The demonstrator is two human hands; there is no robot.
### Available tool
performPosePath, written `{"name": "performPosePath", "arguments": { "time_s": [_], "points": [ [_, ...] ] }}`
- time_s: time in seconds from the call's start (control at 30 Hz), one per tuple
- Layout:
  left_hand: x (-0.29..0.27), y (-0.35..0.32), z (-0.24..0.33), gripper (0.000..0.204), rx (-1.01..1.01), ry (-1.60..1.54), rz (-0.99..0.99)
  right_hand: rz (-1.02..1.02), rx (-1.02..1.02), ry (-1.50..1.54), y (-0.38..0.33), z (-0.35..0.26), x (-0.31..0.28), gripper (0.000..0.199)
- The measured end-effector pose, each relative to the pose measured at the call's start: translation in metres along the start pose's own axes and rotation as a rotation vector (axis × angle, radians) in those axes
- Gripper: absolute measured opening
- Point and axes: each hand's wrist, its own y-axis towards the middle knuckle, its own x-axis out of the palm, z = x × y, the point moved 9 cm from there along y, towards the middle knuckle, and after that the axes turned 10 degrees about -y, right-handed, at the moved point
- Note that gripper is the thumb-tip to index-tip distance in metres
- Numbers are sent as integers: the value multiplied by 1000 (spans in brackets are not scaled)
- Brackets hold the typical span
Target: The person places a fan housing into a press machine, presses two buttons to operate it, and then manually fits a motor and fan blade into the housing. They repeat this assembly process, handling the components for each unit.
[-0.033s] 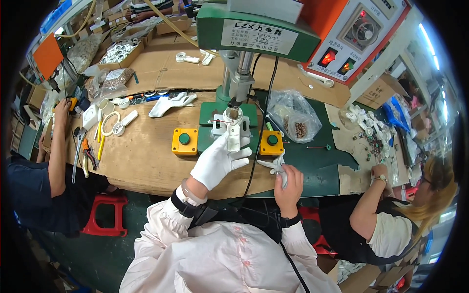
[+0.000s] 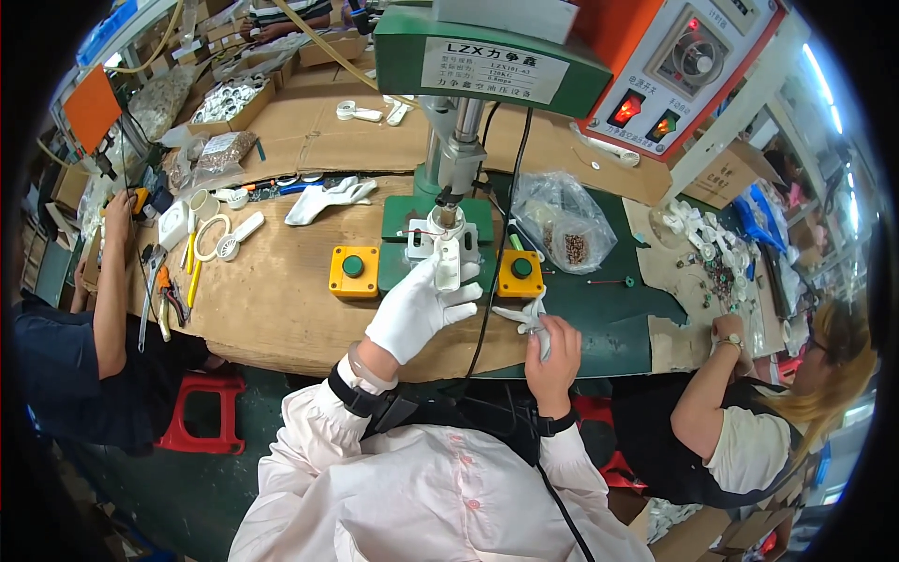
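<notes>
My left hand (image 2: 410,320), in a white glove, holds the handle end of a white plastic shower-head-like part (image 2: 449,267). The part's round end lies beneath the ram (image 2: 451,199) of a green bench press (image 2: 398,64), over its metal fixture. My bare right hand (image 2: 554,363) is lower right, its fingers closed on a crumpled white glove (image 2: 531,320) lying on the table. Just beyond that glove stands a yellow box with a green button (image 2: 521,273). Its twin, another yellow button box (image 2: 353,271), sits left of the part.
A black cable (image 2: 494,281) runs down past my left fingertips. To the left lie a loose white glove (image 2: 330,199), pliers (image 2: 169,292) and white plastic parts. Rightward is a clear bag of small brown pieces (image 2: 566,229). Co-workers sit on both sides.
</notes>
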Motion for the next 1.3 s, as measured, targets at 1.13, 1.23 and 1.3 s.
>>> {"name": "performPosePath", "arguments": {
  "time_s": [1.13, 1.23, 1.3],
  "points": [
    [13, -9, -2, 35, 273, 682, 106, 51, -34, -59, 7, -11, -14, 27],
    [11, -12, -9, 35, 257, 660, 101, 90, -95, -32, 19, -34, -34, 29],
    [11, -15, -13, 35, 237, 678, 87, 108, -119, -21, 32, -55, -49, 30]
  ]
}}
